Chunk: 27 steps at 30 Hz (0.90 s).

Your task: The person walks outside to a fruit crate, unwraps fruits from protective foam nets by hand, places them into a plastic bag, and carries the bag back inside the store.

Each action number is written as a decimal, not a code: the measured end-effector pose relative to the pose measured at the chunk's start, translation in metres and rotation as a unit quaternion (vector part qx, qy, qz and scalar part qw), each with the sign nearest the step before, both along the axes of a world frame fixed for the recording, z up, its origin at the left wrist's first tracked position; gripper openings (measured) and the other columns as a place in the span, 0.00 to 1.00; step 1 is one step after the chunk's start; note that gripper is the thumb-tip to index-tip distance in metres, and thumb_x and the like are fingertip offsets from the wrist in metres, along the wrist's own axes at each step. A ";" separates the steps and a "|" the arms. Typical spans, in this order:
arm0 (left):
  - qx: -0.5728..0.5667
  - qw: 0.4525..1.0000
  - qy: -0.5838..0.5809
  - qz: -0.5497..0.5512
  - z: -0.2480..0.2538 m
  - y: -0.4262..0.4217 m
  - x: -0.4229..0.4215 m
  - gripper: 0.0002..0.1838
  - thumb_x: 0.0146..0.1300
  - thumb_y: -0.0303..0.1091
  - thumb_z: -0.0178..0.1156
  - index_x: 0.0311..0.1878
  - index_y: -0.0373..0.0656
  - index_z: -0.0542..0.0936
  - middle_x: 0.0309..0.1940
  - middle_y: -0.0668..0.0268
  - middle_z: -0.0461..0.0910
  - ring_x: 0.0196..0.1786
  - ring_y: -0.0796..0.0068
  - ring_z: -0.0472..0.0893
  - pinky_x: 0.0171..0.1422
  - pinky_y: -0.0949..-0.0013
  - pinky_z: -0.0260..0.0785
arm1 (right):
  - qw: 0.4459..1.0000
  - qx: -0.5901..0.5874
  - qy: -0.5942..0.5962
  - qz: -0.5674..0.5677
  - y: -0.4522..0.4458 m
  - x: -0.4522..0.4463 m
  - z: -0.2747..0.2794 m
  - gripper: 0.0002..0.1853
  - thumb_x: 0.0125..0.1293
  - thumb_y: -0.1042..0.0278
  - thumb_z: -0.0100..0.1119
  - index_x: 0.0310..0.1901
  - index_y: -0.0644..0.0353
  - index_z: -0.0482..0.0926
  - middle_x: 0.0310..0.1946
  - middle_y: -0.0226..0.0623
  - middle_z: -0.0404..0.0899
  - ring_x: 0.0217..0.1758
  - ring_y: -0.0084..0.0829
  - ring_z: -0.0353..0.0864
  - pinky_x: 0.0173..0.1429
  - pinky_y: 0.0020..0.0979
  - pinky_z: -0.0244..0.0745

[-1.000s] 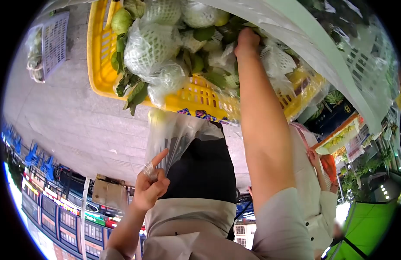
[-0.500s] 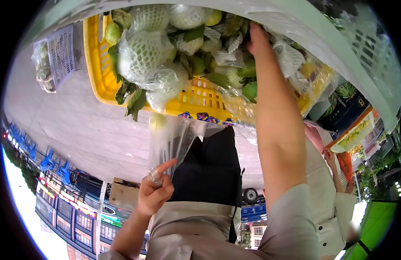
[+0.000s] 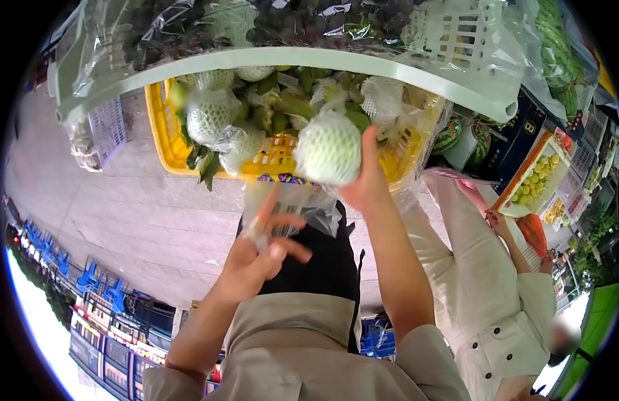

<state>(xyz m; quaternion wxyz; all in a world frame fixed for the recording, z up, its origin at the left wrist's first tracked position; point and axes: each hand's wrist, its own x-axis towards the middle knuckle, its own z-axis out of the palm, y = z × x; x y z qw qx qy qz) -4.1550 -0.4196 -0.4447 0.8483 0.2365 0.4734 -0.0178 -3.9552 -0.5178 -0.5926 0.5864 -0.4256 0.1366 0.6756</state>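
Note:
In my right hand (image 3: 368, 177) is a round pale green fruit (image 3: 328, 148) in a white foam net, with clear wrap on top. The hand grips it from the right side, over the front edge of the yellow basket (image 3: 163, 137). A clear plastic bag (image 3: 309, 204) is hooked on my left hand (image 3: 256, 250), bunched round its fingers; the index finger points up and other fingers are spread. The bag hangs open between the basket and my body. More netted fruits (image 3: 212, 119) and green leaves fill the basket.
Above the basket runs a pale green tray's rim (image 3: 289, 55), with dark grapes (image 3: 349, 23) under plastic. A person (image 3: 486, 281) in light clothes is close on the right, near a crate of yellow-green fruit (image 3: 535, 179). A white crate (image 3: 107, 130) is at left.
My right hand has come out of the basket with the netted fruit. My left hand has moved right and spread its fingers more. The view has shifted, showing the grapes.

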 end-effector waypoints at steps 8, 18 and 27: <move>0.003 0.997 0.063 0.048 -0.031 0.009 0.022 0.42 0.76 0.48 0.60 0.83 0.45 0.50 0.50 0.67 0.78 0.28 0.88 0.72 0.22 0.83 0.53 | 0.982 0.085 -0.161 -0.042 0.011 -0.034 0.086 0.37 0.69 0.72 0.67 0.75 0.65 0.59 0.72 0.41 0.65 0.74 0.33 0.68 0.79 0.38 0.60; -0.023 0.997 0.051 0.053 -0.052 0.003 -0.008 0.46 0.69 0.47 0.68 0.81 0.41 0.55 0.48 0.71 0.77 0.27 0.89 0.66 0.26 0.81 0.56 | 0.988 0.007 -0.152 0.007 0.002 -0.037 0.079 0.24 0.69 0.74 0.69 0.64 0.67 0.72 0.58 0.39 0.78 0.61 0.29 0.78 0.67 0.33 0.72; -0.026 0.999 0.002 0.025 -0.054 -0.002 -0.017 0.57 0.58 0.26 0.76 0.83 0.38 0.48 0.70 0.62 0.69 0.71 0.71 0.71 0.75 0.62 0.64 | 0.986 -0.130 -0.084 0.065 0.003 -0.064 0.056 0.12 0.82 0.64 0.52 0.44 0.63 0.80 0.30 0.26 0.82 0.30 0.13 0.78 0.34 0.22 0.73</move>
